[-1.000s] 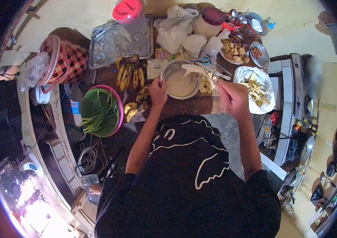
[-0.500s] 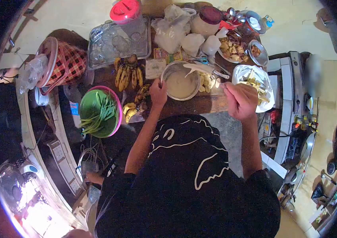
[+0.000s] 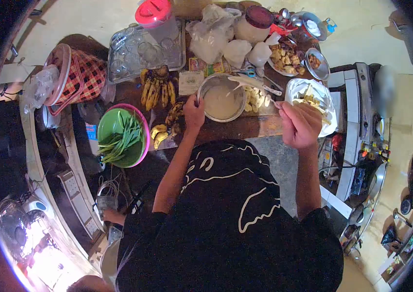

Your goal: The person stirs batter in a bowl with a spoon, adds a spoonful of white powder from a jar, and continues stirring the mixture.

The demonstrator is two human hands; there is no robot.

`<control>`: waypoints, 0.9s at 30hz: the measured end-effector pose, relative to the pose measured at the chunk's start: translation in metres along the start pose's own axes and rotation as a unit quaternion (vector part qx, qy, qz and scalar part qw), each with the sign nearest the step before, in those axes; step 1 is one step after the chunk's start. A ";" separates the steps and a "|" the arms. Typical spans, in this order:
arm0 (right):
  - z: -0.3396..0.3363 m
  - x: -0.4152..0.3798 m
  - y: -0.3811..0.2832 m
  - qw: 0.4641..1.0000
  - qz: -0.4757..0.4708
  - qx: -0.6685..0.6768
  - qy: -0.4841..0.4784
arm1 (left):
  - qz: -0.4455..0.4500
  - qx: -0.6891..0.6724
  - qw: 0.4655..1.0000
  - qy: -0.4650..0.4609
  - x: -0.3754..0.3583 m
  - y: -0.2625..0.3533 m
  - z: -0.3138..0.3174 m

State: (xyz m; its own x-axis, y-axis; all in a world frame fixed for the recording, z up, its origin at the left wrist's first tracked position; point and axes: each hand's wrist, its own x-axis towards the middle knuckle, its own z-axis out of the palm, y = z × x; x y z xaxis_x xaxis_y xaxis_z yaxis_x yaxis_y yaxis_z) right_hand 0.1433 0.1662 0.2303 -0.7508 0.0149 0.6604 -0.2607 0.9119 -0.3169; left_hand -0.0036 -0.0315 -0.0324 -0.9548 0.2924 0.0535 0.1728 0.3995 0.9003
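A metal pot (image 3: 221, 116) of pale batter stands on the wooden table, with my left hand (image 3: 194, 113) closed on its rim at the left. My right hand (image 3: 302, 124) is closed in a pinch over the table's right part, beside a white tray (image 3: 333, 127) with pale yellow strips. A small thin thing shows at its fingertips, too small to name. Between pot and right hand lie peeled banana pieces (image 3: 252, 100) and a knife with a pale handle (image 3: 272, 91).
Banana bunches (image 3: 152, 95) lie left of the pot, near a green bowl (image 3: 106, 134) of long leaves. Behind are a glass-filled tray (image 3: 115, 77), plastic bags (image 3: 210, 41) and a plate of brown food (image 3: 284, 61). Another person's hand (image 3: 114, 216) is at the lower left.
My right hand has shifted slightly right. My left hand stays on the pot rim. At the lower left, the other person's hand has moved slightly.
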 end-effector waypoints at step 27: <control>0.172 -0.104 0.050 0.863 0.359 -0.072 -0.348 | 0.088 0.030 0.994 -0.058 -0.015 0.053 -0.010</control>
State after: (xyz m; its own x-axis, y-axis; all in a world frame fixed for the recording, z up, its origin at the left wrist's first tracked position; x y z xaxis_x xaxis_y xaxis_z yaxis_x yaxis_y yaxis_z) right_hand 0.1039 0.1395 0.0282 -0.8832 0.3936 -0.2551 0.4641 0.8123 -0.3534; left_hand 0.0176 -0.0237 0.0189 -0.8752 0.4585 0.1541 0.3515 0.3841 0.8537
